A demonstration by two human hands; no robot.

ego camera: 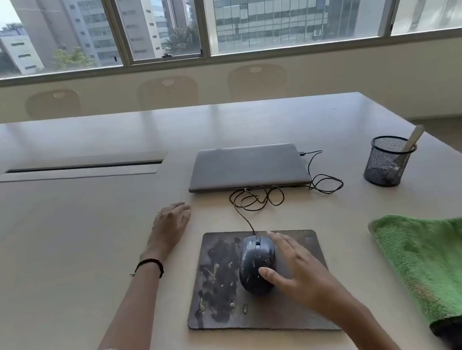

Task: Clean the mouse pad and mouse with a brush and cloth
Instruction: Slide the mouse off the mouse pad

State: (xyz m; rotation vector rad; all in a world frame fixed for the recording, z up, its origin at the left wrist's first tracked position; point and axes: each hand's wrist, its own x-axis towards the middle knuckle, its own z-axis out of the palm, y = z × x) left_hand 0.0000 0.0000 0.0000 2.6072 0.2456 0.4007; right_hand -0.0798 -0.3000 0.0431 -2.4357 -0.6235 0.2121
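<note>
Fingers point(283, 245) on the right hand point(300, 271) are resting nearly straight against the speckled black plastic mouse point(253, 262), not gripping it.

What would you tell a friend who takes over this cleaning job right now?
Left hand: open, flat on the table, holding nothing.
Right hand: open, touching the mouse, which sits on the mouse pad.
Green cloth lies to the right, untouched. A pale handle, maybe the brush, stands in the mesh cup.
Done: nothing; pad and mouse look dirty.
Left: brush and wipe both.
</note>
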